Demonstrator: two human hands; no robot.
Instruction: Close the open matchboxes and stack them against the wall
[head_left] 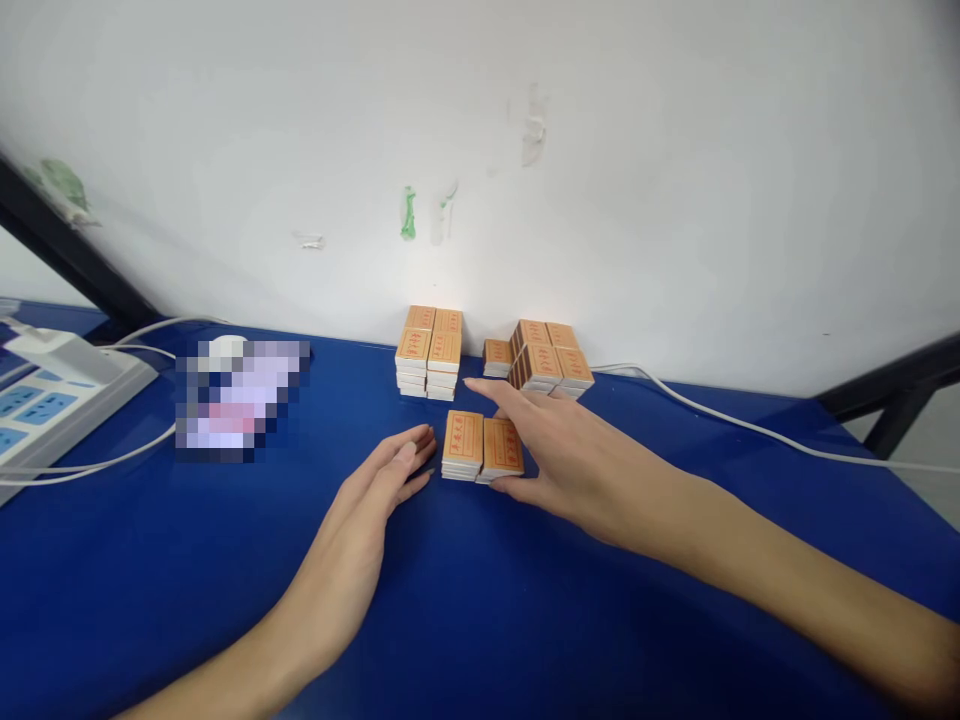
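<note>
Covering blue table (480, 620), white wall (675, 180) behind.

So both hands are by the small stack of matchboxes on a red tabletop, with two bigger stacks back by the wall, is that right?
Not quite: the tabletop is blue, not red. The head view shows the left hand and right hand either side of the small stack of matchboxes, with two bigger stacks back by the wall.

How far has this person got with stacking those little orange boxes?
Two blocks of matchboxes already stand by the wall: a neat stack and a looser group. A small pile is in hand, the right hand against it, the left hand flat beside it. That pile has yet to join the others.
</note>
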